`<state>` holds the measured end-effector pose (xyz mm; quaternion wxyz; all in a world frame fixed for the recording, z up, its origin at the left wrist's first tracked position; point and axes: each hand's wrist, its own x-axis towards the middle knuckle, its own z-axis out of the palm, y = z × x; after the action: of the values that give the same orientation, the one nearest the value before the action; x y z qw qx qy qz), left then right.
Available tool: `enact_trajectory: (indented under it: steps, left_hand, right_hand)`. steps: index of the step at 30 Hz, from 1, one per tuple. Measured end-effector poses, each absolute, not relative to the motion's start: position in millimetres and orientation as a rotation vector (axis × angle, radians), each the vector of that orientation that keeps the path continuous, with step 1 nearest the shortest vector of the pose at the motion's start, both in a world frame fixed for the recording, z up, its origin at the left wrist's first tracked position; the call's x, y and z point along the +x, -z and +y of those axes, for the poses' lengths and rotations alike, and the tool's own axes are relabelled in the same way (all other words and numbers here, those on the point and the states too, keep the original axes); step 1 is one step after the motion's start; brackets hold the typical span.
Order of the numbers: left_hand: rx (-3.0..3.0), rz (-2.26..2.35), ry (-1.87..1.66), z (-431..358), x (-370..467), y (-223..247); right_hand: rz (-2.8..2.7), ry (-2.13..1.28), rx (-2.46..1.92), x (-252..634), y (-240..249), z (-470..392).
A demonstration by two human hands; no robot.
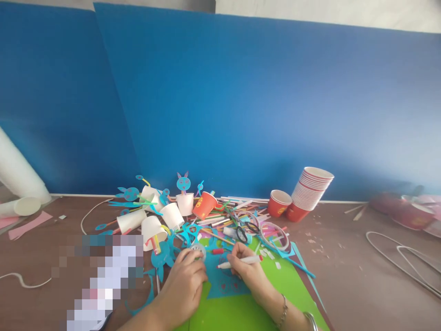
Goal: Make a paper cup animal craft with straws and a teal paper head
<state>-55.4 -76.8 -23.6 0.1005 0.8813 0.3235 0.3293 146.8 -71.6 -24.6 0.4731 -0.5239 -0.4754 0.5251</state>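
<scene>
My right hand (246, 266) is closed in a writing grip on a white marker (241, 262) with red ends, just above a sheet of blue paper (217, 280). Red marks, including round shapes, are drawn on this paper. My left hand (188, 276) rests at the paper's left edge, its fingers curled on a round, clear-greyish disc (199, 251) that they partly cover. A red marker cap (217, 251) lies between the hands. Beneath the blue paper is a green sheet (285, 289). Cut blue paper pieces (161, 255) lie left of my left hand.
White paper cups (172, 216) with blue cut-outs and straws sit at the back left, beside a red cup (205, 205). Black-handled scissors (246, 230) and a tape roll (275, 235) lie among straws. Stacked cups (312, 188) lean at right. A blue panel (241, 115) stands behind.
</scene>
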Motion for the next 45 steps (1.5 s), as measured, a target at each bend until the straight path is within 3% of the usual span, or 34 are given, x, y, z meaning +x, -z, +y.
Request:
enact_trajectory:
  steps: [18, 45]
  left_hand:
    - [2.605, 1.050, -0.945, -75.9, -58.6, 22.6]
    - [2.605, 1.052, -0.958, -75.6, -58.5, 21.5]
  right_hand:
    - [-1.529, -1.307, -1.332, 143.7, 23.8, -81.3]
    - [-1.572, -1.225, -1.357, 141.2, 22.2, -82.3]
